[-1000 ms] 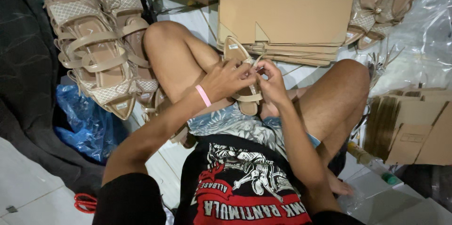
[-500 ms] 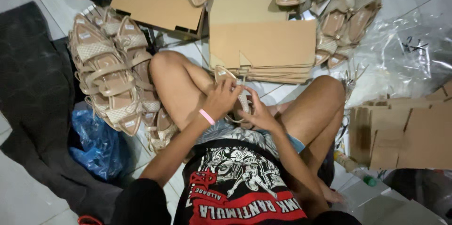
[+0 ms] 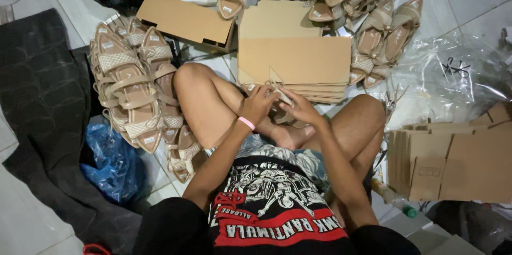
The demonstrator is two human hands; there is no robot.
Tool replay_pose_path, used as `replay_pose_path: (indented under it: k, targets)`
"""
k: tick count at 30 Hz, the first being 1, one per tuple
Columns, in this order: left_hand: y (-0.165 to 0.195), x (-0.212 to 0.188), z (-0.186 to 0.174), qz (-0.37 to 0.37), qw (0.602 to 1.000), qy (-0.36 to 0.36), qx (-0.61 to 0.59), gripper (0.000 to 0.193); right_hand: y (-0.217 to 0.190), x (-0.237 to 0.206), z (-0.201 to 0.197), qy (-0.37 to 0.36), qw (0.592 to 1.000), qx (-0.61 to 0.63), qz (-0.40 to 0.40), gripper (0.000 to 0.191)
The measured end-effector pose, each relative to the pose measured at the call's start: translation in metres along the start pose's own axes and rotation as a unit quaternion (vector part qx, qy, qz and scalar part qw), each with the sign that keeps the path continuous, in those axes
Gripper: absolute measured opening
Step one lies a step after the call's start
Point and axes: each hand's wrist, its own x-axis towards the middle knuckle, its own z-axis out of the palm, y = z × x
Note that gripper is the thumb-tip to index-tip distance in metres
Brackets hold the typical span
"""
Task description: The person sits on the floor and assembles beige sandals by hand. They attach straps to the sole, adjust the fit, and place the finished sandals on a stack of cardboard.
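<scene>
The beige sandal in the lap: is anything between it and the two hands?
Nothing visible stands between. The left hand and the right hand both already touch the beige sandal, above the crossed legs. The flat cardboard stack lies just beyond the hands, not between them and the sandal.

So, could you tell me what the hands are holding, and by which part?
Both hands, left and right, hold a beige sandal between them over the lap; the exact part gripped cannot be told.

Flat brown cardboard boxes (image 3: pixel 294 58) ahead, another stack (image 3: pixel 458 159) right, clear bags (image 3: pixel 453 73) beyond.
</scene>
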Motion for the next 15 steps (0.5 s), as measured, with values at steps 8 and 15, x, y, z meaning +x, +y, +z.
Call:
replay_pose_path:
  k: [8, 15]
  targets:
    - [-0.011, -0.005, 0.007, -0.042, 0.989, 0.1, -0.101, 0.018, -0.003, 0.012, 0.016, 0.025, 0.994, 0.075, 0.073, 0.057]
    - [0.0, -0.018, -0.027, 0.021, 0.986, 0.133, -0.103, 0.03, -0.025, 0.005, 0.019, 0.019, 0.994, 0.023, 0.101, 0.052]
